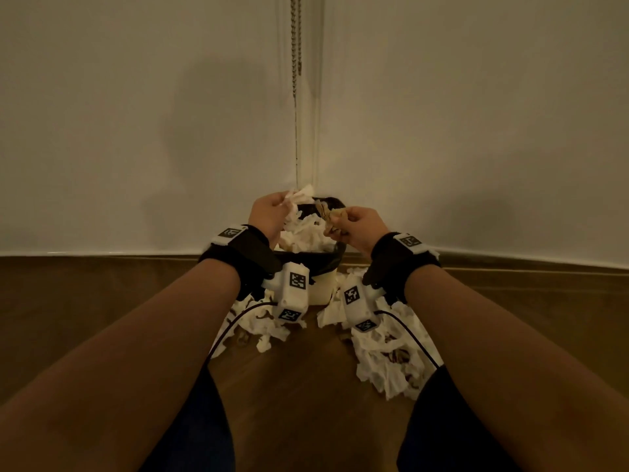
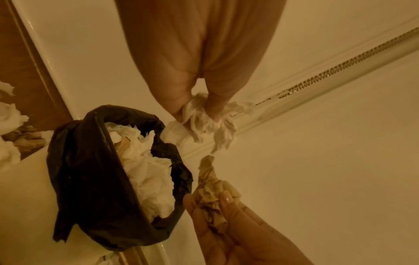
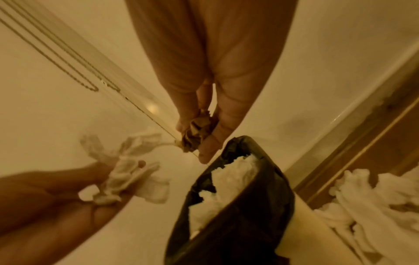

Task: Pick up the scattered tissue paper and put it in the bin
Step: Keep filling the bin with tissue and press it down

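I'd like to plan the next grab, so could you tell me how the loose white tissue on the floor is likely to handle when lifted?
The crumpled white tissue pile probably feels very light and floppy: the white piece pinched by the left hand droops limply. It likely tears or sheds scraps, judging by its ragged edges.

Both forearms are bare, with no sleeves showing. Each wrist wears a broad black strap (image 1: 238, 253) carrying a white boxy camera module (image 1: 292, 289) printed with black-and-white square fiducial markers (image 1: 297, 280); the right wrist has its own white module (image 1: 357, 306). A thin black cable (image 1: 235, 327) trails from each module. Dark clothing (image 1: 452, 427) covers the legs below.
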Demonstrator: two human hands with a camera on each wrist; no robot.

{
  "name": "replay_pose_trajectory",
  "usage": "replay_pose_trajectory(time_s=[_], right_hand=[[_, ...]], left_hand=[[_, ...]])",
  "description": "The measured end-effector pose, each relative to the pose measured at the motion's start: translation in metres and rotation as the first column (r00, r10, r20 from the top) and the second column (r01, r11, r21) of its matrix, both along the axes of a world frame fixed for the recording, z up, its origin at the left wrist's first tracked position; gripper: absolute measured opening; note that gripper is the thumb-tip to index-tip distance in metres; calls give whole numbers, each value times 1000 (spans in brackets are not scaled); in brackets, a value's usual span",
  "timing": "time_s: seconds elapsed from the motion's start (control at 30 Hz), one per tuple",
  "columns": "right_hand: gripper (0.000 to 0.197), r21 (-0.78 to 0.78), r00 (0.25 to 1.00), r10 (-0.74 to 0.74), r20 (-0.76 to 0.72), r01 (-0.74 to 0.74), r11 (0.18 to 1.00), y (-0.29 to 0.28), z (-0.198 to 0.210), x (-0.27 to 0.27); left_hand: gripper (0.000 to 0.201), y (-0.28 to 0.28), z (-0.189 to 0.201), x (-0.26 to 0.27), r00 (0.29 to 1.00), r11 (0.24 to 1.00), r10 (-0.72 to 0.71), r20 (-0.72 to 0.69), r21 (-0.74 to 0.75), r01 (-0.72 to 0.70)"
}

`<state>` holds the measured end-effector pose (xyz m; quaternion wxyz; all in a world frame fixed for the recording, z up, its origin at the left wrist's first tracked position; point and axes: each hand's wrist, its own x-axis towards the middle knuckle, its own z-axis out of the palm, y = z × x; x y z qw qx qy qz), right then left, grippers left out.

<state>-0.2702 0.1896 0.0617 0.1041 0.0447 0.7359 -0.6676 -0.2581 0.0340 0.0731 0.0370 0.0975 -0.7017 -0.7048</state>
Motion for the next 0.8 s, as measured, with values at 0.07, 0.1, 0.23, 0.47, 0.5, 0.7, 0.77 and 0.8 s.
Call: replay_pose_trajectory(time_s=[0.07,0.1,0.23,0.47,0.5,0.7,0.77,0.8], right_hand=[[20,45,1000,-6,15,6,999,0,-9,-7],[11,47,999,-11,33,9,999,0,-12,-9],[11,31,995,-29,91,27,999,-5,-25,-20],[25,366,1000,22,20,-27,930,-26,-47,-27],[25,488,998,57,-31,-34,872,-29,-49,-28],[27,780,967,215,-137,-28,625,-45,-51,-38],[31,828,962,255,-100,-62,557,-47,-56,-42],[32,840,959,270,-81,-80,536,-49,-59,-43]], left_hand=[[34,-1,-7,-6,1000,1000,12,-13,-21,-13],[33,-2,-10,-8,1000,999,7,-21,-31,-8],[23,-4,-31,-20,1000,995,12,9,-94,-12],[16,-21,-67,-34,990,903,62,129,-430,-1],[13,-21,-70,-34,991,864,68,119,-504,1],[16,-18,-76,-39,989,578,-57,134,-803,143],[22,-17,-76,-42,982,486,-87,167,-853,188],[26,-17,-77,-43,980,451,-94,178,-870,201]])
